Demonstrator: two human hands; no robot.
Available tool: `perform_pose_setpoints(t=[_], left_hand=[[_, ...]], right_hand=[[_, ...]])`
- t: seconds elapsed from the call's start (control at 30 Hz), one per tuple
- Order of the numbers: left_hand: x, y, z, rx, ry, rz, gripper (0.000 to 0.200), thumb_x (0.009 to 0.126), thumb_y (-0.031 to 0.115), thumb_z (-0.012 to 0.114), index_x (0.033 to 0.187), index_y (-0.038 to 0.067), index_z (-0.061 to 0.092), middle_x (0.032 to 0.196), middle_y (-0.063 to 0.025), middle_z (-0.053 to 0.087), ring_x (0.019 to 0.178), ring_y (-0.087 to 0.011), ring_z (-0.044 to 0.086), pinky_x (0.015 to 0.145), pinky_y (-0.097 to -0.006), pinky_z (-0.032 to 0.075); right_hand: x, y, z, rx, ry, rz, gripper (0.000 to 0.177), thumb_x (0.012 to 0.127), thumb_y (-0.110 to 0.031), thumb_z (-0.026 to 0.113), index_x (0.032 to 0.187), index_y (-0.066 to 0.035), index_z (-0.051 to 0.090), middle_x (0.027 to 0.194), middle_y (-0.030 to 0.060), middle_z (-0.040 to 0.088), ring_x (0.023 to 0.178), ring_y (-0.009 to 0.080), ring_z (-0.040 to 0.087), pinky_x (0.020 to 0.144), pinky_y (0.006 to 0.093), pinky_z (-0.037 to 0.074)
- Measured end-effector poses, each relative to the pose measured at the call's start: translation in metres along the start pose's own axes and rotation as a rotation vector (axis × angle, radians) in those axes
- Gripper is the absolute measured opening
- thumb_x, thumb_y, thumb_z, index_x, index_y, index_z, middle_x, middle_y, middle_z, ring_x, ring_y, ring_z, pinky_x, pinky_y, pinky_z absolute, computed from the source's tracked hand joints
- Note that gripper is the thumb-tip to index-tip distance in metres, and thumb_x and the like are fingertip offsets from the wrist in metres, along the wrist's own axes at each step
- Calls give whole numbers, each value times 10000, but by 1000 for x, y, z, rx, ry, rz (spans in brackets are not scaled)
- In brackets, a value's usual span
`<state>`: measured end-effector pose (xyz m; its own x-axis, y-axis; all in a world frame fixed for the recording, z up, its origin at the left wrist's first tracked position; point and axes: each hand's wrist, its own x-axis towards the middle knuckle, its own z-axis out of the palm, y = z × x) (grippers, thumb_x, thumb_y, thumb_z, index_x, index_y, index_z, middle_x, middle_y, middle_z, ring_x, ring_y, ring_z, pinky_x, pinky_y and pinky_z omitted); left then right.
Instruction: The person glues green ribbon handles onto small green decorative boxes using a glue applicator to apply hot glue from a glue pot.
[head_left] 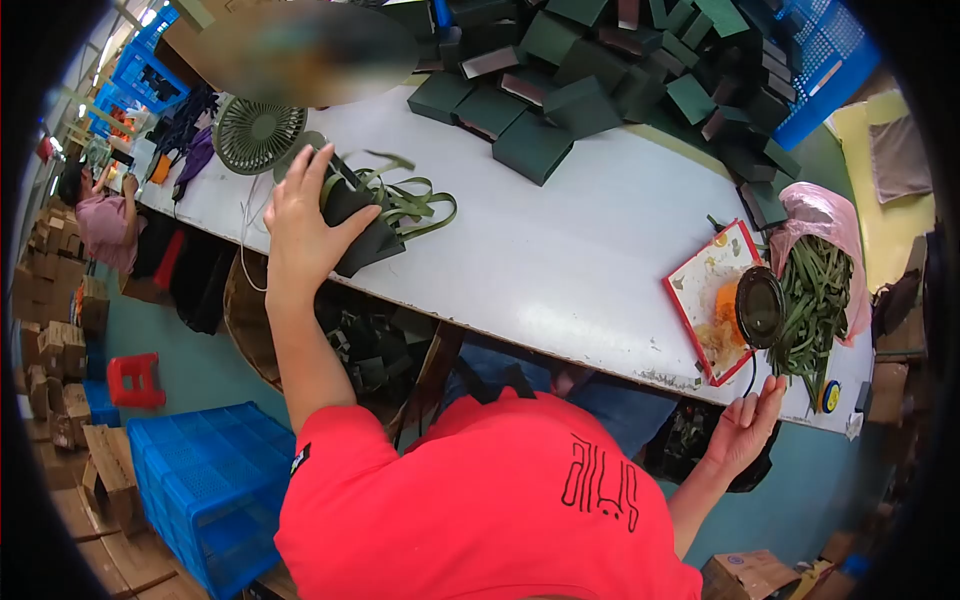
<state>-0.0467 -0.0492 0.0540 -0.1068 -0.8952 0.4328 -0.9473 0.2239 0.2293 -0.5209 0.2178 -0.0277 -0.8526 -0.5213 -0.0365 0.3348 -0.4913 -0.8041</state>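
Observation:
At the table's left edge, my left hand [310, 215] spans a small bunch of dark green box pieces [372, 243], thumb on one side and fingers on the other. Loops of olive-green ribbon [425, 203] stick out from them to the right. My right hand [745, 430] is by the table's front right edge, its fingers bent together; whatever may be in them is too small to make out. Just beyond it, a round black dish-like thing [760, 307] stands over a red-rimmed board [688, 290] smeared with orange-brown residue. Cut green ribbons [812, 300] spill from a pink plastic bag [815, 212] nearby.
A heap of dark green boxes [535, 145] covers the table's far side. A green fan [262, 135] stands beside my left hand. A yellow tape roll [830, 397] lies at the right corner. Blue crates [210, 480] and a red stool [135, 380] stand left; another person [105, 225] sits farther off.

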Motion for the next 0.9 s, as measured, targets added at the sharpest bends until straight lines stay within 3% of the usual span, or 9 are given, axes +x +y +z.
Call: perform_pose_setpoints(t=[0.1, 0.3, 0.43, 0.57, 0.63, 0.7, 0.77, 0.83, 0.9], left_hand=[[-1, 2, -5, 92, -126, -10, 848, 708, 320, 863, 1455, 166, 492, 1521, -143, 451, 1386, -368, 412, 1152, -496, 291], [16, 67, 3, -171, 324, 365, 645, 763, 203, 824, 1341, 57, 576, 1398, -143, 556, 1329, -354, 466, 1108, -474, 342], [42, 113, 84, -453, -36, 457, 505, 815, 178, 775, 1275, 36, 621, 1360, -170, 587, 1303, -371, 501, 1093, -445, 385], [79, 130, 193, -492, -104, 542, 469, 869, 232, 725, 1274, 20, 620, 1426, -175, 549, 1352, -364, 472, 1118, -442, 376], [89, 133, 215, -433, -124, 550, 531, 902, 283, 693, 1361, 47, 570, 1544, -144, 429, 1416, -347, 397, 1148, -516, 316], [77, 151, 207, -146, -194, 423, 632, 908, 341, 675, 1460, 105, 476, 1617, -99, 317, 1471, -353, 296, 1140, -646, 237], [66, 148, 220, -49, -255, 464, 701, 908, 387, 665, 1515, 156, 402, 1649, -57, 249, 1488, -374, 246, 1119, -703, 189], [55, 148, 217, 18, -306, 484, 751, 898, 417, 665, 1545, 187, 360, 1664, -39, 217, 1493, -401, 217, 1115, -721, 166], [36, 158, 198, 45, -352, 489, 781, 879, 430, 676, 1550, 200, 349, 1662, -44, 222, 1488, -435, 209, 1129, -699, 167]], right_hand=[[4, 3, -2, -73, -13, 5, 285, 1015, -111, 600, 1274, 7, 607, 1071, 74, 719, 539, 34, 406, 493, 193, 328], [0, 0, -11, -209, -42, 20, 111, 1010, -67, 591, 1098, -21, 640, 937, 83, 699, 495, 40, 387, 469, 194, 317], [-1, -4, -8, -238, 110, 39, 103, 1042, -162, 543, 978, -83, 564, 663, -21, 479, 443, 35, 328, 382, 201, 256], [10, -18, -24, -185, 236, -17, 430, 1087, -341, 446, 718, -121, 435, 548, -41, 333, 429, 72, 286, 398, 246, 265], [21, -26, -62, -423, 124, -97, 373, 1078, -310, 491, 846, -35, 590, 586, -5, 478, 475, 101, 446, 478, 244, 402], [29, -26, -74, -864, 258, -219, 217, 1024, -190, 593, 1042, 16, 659, 817, 77, 659, 701, 152, 632, 659, 263, 527], [29, -36, -76, -1645, 167, -617, 284, 906, -58, 671, 1190, -48, 673, 1238, 134, 639, 1012, 215, 649, 821, 319, 545], [36, -39, -81, -1747, 166, -791, 244, 904, -70, 679, 1147, -40, 692, 1126, 137, 687, 952, 244, 661, 802, 342, 542], [46, -43, -77, -1530, 222, -364, 217, 893, -80, 693, 1105, -36, 706, 1028, 132, 706, 926, 253, 662, 782, 346, 536]])
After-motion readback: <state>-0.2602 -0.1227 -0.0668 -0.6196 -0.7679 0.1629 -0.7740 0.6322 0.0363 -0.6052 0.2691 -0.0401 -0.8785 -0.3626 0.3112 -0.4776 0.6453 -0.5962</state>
